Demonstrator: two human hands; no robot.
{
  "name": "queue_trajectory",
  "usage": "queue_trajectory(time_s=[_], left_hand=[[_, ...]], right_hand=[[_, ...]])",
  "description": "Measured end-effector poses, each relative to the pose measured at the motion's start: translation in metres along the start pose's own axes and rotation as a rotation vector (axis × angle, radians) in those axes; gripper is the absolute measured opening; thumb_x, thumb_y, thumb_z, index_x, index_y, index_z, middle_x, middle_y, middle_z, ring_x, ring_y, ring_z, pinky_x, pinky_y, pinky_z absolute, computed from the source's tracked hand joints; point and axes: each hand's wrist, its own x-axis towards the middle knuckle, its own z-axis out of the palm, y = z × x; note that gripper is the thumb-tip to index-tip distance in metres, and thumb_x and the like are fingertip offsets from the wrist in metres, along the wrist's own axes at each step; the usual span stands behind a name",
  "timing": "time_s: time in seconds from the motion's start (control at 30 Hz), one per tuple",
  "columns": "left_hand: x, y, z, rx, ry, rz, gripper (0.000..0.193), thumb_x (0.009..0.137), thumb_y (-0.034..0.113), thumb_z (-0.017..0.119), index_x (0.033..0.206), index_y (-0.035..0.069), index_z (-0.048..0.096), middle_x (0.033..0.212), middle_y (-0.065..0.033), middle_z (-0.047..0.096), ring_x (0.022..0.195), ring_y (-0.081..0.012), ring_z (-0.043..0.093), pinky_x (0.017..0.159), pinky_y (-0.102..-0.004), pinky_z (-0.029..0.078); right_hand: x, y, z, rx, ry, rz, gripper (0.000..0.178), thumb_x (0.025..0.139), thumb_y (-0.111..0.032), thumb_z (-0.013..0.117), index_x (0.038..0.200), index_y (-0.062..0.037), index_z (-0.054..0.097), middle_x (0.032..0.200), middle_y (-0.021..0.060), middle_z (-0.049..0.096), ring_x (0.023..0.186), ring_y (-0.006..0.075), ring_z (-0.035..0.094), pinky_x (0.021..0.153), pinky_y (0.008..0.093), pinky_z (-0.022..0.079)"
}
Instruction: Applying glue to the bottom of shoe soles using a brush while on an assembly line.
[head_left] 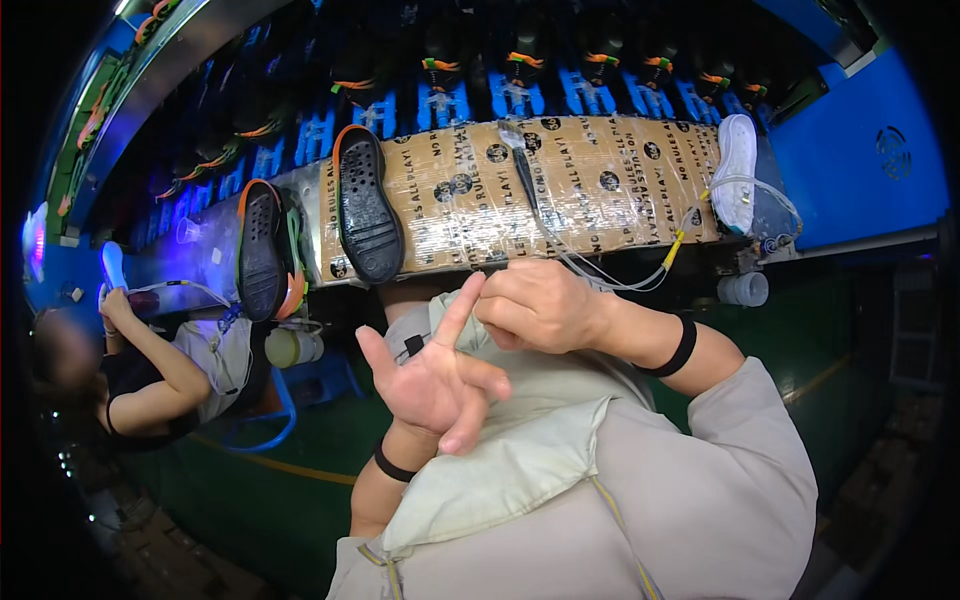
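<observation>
Palm up in front of my body, my left hand (432, 385) has its fingers apart and its index finger stretched away from me. My right hand (540, 305) is closed, its thumb and fingers bunched against the tip of that left index finger. Whether anything small is pinched there is hidden. Beyond my hands, a black shoe sole with an orange rim (372, 215) lies on a cardboard-covered bench (450, 215). Right of it rests a brush (522, 165) joined to a clear tube. A white sole (737, 165) lies at the bench's right end.
Another black sole (262, 245) lies farther left, near a seated co-worker (150, 350) holding a pale blue sole (113, 264). Dark shoes (525, 65) stand on blue racks (517, 97) behind the bench. A clear cup (743, 289) sits at the right edge, below a blue panel (860, 170).
</observation>
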Motion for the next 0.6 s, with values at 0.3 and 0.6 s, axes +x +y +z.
queue_trajectory(time_s=[0.3, 0.6], left_hand=[[0.002, 0.005, -0.007, 0.076, -0.027, 0.055, 0.119, 0.088, 0.091, 0.041, 0.165, 0.024, -0.018, 0.147, -0.0447, 0.045, 0.079, -0.0405, 0.073, 0.064, -0.0418, 0.061], [-0.002, 0.002, 0.008, 0.724, 0.654, 0.19, 0.047, 0.11, 0.038, 0.053, 0.073, 0.009, 0.046, 0.078, -0.0067, 0.05, 0.053, -0.0096, 0.041, 0.045, -0.0223, 0.034]], right_hand=[[-0.011, -0.005, -0.026, 0.149, 0.046, 0.152, 0.019, 0.075, -0.006, 0.074, 0.083, -0.0063, 0.056, 0.076, 0.0078, 0.052, 0.062, 0.0271, 0.055, 0.056, 0.0385, 0.047], [0.016, -0.011, -0.116, -0.045, 0.034, 0.204, 0.025, 0.091, -0.019, 0.079, 0.083, -0.0085, 0.058, 0.076, 0.0088, 0.053, 0.064, 0.0284, 0.059, 0.057, 0.0398, 0.047]])
